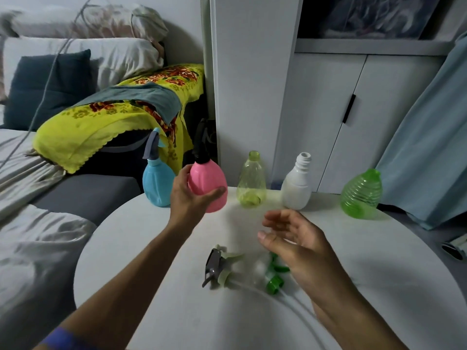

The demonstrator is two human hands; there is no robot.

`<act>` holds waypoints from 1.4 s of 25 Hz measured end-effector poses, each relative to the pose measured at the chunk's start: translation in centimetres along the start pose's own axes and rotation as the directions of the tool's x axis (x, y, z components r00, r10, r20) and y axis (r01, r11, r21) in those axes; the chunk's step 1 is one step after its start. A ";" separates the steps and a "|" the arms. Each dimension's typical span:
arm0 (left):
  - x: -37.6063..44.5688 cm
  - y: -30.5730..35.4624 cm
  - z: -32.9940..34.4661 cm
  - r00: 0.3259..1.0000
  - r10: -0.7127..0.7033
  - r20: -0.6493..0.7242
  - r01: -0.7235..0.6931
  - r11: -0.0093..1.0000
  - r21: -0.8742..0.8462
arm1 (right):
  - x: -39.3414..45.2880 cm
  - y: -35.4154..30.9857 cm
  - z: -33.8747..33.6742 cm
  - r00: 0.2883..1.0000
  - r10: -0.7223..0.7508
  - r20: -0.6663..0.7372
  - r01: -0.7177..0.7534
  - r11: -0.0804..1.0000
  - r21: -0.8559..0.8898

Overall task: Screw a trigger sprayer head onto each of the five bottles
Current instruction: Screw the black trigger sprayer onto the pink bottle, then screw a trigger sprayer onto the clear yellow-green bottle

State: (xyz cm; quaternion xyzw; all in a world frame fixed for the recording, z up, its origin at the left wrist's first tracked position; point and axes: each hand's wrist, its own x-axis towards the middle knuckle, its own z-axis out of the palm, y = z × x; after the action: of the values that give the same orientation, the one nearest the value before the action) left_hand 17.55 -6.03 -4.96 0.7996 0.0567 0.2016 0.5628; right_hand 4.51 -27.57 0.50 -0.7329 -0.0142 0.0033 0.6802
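Observation:
My left hand (189, 195) grips a pink bottle (211, 181) with a black trigger sprayer head (202, 145) on its neck, at the back of the white round table (379, 274). To its left stands a blue bottle (156, 183) fitted with a grey sprayer head (151, 145). To the right stand a yellow-green clear bottle (251, 181), a white bottle (298, 184) and a green ribbed bottle (361, 194), all with bare necks. My right hand (295, 241) hovers open above loose sprayer heads: a pale green and grey one (219, 269) and a green one (275, 277), partly hidden.
A bed with pillows and a yellow flowered cloth (106, 117) lies to the left of the table. White cabinet doors (353, 117) stand behind the bottles, and a blue curtain (429, 147) hangs at the right. Thin white tubes trail from the sprayer heads toward me.

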 end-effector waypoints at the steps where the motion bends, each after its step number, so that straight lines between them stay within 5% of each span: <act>1: 1.1 -0.9 0.5 1.000 -0.009 0.009 0.009 1.000 -0.002 | 0.1 0.0 -0.3 1.000 -0.023 0.000 0.023 0.999 -0.042; 6: 3.3 -5.1 1.9 0.993 -0.087 0.085 0.089 0.996 -0.013 | 1.5 0.1 -1.6 0.998 -0.057 -0.024 0.055 0.997 -0.051; 9: 3.2 -5.8 2.3 0.998 -0.041 0.051 0.042 0.999 -0.009 | 1.5 0.0 -1.0 0.987 -0.160 -0.024 0.144 0.937 -0.318; 10: 3.3 -5.7 2.3 0.998 -0.041 0.049 0.042 0.999 -0.014 | 1.1 0.3 -0.1 0.979 -0.203 0.027 0.190 0.848 -0.495; 12: 3.3 -5.5 2.4 0.997 -0.054 0.052 0.055 0.998 -0.016 | 0.0 1.8 2.6 0.946 -0.260 0.193 0.303 0.499 -0.812; 14: 2.8 -5.4 2.3 0.996 -0.063 0.059 0.060 0.997 0.048 | -0.9 4.0 5.4 0.933 -0.170 0.318 0.352 0.248 -0.902; 18: -0.3 -5.6 1.5 0.973 -0.229 0.028 0.213 0.937 0.275 | -1.4 6.6 8.3 0.930 -0.018 0.367 0.367 -0.009 -0.930; 21: -3.9 -4.7 0.3 0.962 -0.274 -0.005 0.260 0.904 0.340 | -1.8 6.1 8.4 0.916 -0.054 0.397 0.396 -0.038 -0.918; 24: -6.4 -2.1 -1.1 0.992 -0.078 -0.099 0.099 0.966 0.239 | -1.5 5.6 7.8 0.941 -0.075 0.329 0.337 0.195 -0.921; 27: -6.7 1.2 -1.9 0.978 0.168 -0.125 -0.135 0.963 0.233 | -0.6 3.0 4.4 0.957 -0.283 0.060 0.201 0.503 -0.841; 30: -6.2 3.8 0.2 0.960 0.280 -0.021 -0.263 0.922 0.284 | -0.2 -0.3 -0.9 0.951 -0.228 -0.209 0.123 0.899 -0.420; 32: -5.6 4.6 3.0 0.965 0.256 0.059 -0.263 0.931 0.252 | 0.3 -1.6 -4.1 0.949 -0.144 -0.280 0.111 0.986 -0.128; 35: -3.5 5.1 7.9 0.984 0.135 0.117 -0.159 0.958 0.240 | 0.9 -2.1 -7.4 0.909 -0.176 -0.377 0.179 0.984 -0.027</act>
State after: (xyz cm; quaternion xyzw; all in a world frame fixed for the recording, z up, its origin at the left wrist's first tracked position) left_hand 16.67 -15.90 -3.45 0.8747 -0.0062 0.1942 0.4440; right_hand 5.51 -34.76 3.11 -0.7128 0.0508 -0.1995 0.6705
